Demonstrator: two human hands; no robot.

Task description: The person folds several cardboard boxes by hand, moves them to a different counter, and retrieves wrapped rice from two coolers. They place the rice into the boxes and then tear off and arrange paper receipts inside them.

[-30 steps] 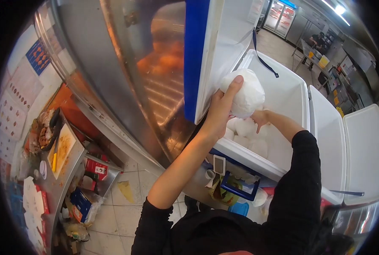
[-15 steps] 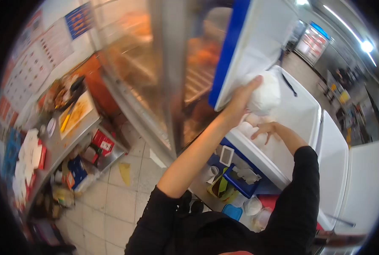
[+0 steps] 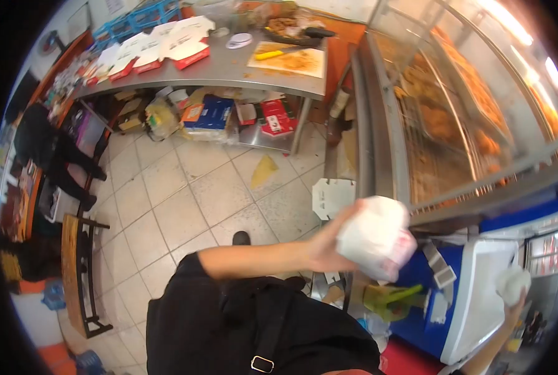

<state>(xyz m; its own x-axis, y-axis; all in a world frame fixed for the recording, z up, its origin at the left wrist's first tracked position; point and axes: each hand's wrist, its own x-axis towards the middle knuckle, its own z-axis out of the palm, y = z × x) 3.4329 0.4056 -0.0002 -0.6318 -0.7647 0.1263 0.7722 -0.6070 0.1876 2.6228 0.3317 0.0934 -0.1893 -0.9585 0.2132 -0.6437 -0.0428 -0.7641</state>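
Note:
My left hand (image 3: 330, 251) is closed round a white packet (image 3: 374, 234), a rounded bundle with reddish print on its lower right side. It is held over the floor beside the glass food display. At the far right, my right hand (image 3: 515, 302) grips a smaller white packet (image 3: 513, 281) above the white rim of the blue chest (image 3: 473, 294). Parts of this hand's fingers are hidden or blurred. The packet's contents cannot be seen.
A steel table (image 3: 229, 74) carries open white-and-red boxes (image 3: 166, 44), a cutting board (image 3: 301, 61) and a yellow-handled knife (image 3: 269, 54). Fried food fills trays in the glass display (image 3: 441, 119). A wooden bench (image 3: 72, 275) and a person in dark clothes (image 3: 50, 147) are at left.
My view has swung left towards the steel table. My left hand has carried its white packet away from the chest. My right hand, earlier reaching inside the chest, now holds a white packet.

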